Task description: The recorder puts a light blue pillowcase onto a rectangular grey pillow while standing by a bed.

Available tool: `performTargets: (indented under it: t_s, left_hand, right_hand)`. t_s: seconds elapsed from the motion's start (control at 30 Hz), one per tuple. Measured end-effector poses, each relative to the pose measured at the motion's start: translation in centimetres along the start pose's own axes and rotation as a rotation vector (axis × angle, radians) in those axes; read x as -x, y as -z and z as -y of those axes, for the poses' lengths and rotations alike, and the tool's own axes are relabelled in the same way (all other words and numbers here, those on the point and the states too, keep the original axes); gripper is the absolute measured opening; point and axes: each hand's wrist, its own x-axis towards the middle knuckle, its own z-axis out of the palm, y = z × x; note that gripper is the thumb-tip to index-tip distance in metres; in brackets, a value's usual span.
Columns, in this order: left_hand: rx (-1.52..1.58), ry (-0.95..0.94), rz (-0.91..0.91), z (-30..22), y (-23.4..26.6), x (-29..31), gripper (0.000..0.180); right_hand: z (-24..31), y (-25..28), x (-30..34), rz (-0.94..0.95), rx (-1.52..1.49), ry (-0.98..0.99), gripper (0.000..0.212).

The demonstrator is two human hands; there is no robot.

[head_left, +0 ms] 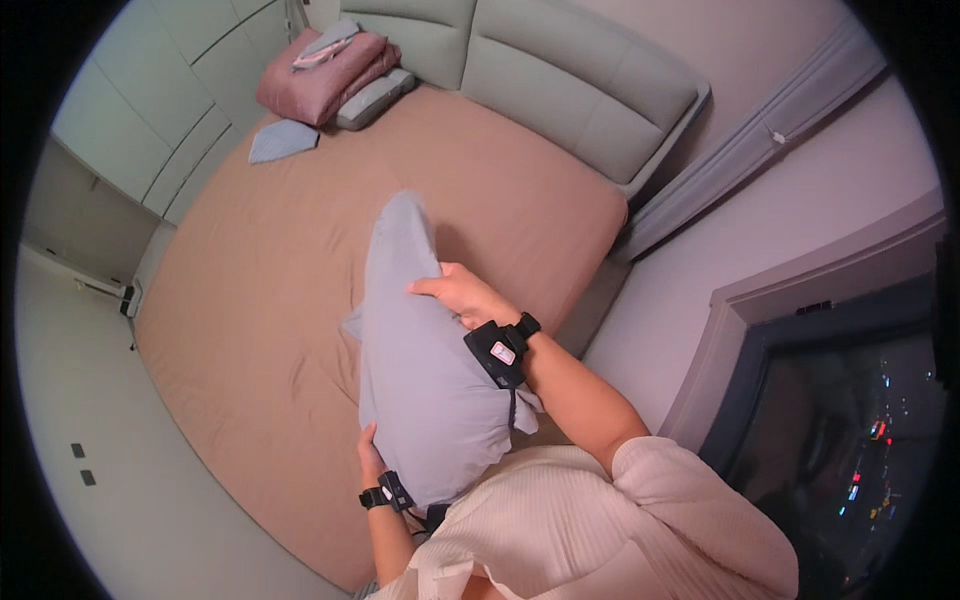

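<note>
Fingers of the right hand and the left hand clasp a soft grey-blue fabric pillow upright above the tan-sheeted bed with its pale green padded headboard.

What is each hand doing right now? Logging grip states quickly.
Left hand: closed on the lower edge of the grey pillow.
Right hand: gripping the same pillow's side, higher up, above the bed.
</note>
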Motion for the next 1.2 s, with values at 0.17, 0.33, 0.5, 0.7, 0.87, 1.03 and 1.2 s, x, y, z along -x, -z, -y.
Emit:
performTargets:
  t_s: [0.17,0.33,0.5,0.7,0.87,1.03,1.2]
  left_hand:
    - [-0.028,-0.052,0.084,-2.8,-14.9,-3.2,0.058]
    - [-0.108,-0.298,-0.005,-5.7,-35.8,-12.8,0.057]
    - [-0.191,-0.432,0.048,-8.5,-58.8,-28.7,0.06]
    - [-0.522,-0.184,0.225,2.7,-70.9,-62.2,0.039]
    - [-0.538,0.128,0.122,14.0,-80.3,-80.7,0.055]
    - [-0.263,0.193,0.267,21.6,-84.7,-91.9,0.058]
    - [-0.254,0.199,0.358,25.9,-87.6,-94.5,0.047]
  right_hand:
    - [10.9,9.8,-1.4,0.037,-0.117,0.132,0.036]
    - [23.1,28.6,-10.3,0.006,-0.072,0.205,0.038]
    - [34.3,51.6,-22.8,0.057,-0.153,0.313,0.041]
    - [29.8,90.8,-47.3,-0.201,0.554,0.034,0.093]
    - [10.4,113.6,-55.7,-0.485,0.382,-0.107,0.081]
    - [-0.9,112.4,-58.9,-0.529,-0.142,-0.09,0.086]
    - [1.3,113.9,-61.3,-0.717,-0.339,-0.065,0.07]
